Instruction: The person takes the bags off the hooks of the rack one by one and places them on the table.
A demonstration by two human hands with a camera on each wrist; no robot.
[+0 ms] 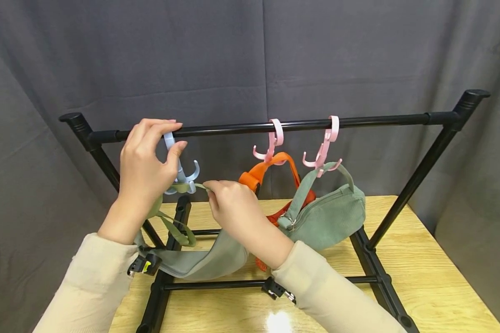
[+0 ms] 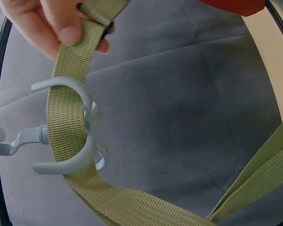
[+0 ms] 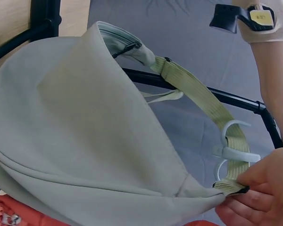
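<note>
My left hand (image 1: 145, 155) grips a light blue rotating hook (image 1: 180, 172) at its top, where it hangs on the black bar; fingers lie over the bar, thumb in front. Over the hook's lower prongs runs the olive webbing strap (image 2: 66, 122) of a grey-green sling bag (image 3: 85, 113). Just right of the hook, my right hand (image 1: 235, 203) pinches this strap between thumb and fingers, near where it joins the bag in the right wrist view. The bag's body hangs below, partly hidden behind my right forearm in the head view.
Two pink hooks (image 1: 275, 138) hang further right on the black rack's top bar (image 1: 229, 128). One carries an orange-strapped red bag (image 1: 289, 162), the other a green corduroy bag (image 1: 331, 217). The rack stands on a wooden table (image 1: 433, 273), before a grey curtain (image 1: 216, 55).
</note>
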